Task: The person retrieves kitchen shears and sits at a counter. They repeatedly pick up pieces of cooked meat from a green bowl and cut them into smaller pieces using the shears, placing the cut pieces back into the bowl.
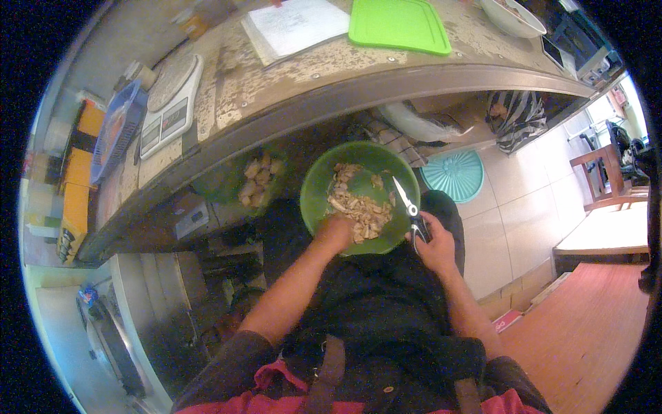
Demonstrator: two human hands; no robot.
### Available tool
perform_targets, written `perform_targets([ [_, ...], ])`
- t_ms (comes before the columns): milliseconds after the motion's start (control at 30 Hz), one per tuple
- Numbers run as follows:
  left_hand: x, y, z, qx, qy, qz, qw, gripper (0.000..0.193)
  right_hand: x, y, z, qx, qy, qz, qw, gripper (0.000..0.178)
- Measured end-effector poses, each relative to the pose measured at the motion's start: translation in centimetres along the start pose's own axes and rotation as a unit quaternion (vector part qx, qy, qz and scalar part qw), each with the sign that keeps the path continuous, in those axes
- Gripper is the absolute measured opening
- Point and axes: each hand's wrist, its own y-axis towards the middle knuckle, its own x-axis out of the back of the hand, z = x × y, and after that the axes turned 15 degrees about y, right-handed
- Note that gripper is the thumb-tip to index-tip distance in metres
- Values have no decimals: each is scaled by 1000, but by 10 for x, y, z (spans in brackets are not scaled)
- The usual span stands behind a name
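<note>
A round green bowl [315,188] sits at my lap, holding pale brown chopped pieces [365,210] that look like meat, though I cannot tell the kind. My left hand [336,233] reaches over the near rim into these pieces. Its fingers are curled downward and partly hidden, so what they pinch cannot be seen. At the bowl's right rim, my right hand [433,245] grips a pair of kitchen scissors [416,224] by the black handle. The silver blades point up and left over the bowl, and they look closed or nearly so.
A worn counter [276,86] curves above, bearing a white scale [169,114], a green board [398,26] and a white bowl [514,18]. Under it, left of my bowl, lies a bag of pale lumps [258,179]. A turquoise lid-like disc [454,176] and a red-brown tabletop [586,338] are right.
</note>
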Motion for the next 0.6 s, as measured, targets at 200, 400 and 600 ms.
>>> perform_targets([
  [200, 13, 51, 29, 69, -94, -209, 971, 49, 0, 0, -2, -14, -12, 12, 1000, 52],
  [400, 4, 107, 43, 24, -92, -123, 988, 49, 2, -1, 1, -16, -44, 5, 999, 51],
  [600, -6, 104, 30, 100, -113, 29, 988, 32, 4, 0, 6, -13, -37, 15, 999, 51],
])
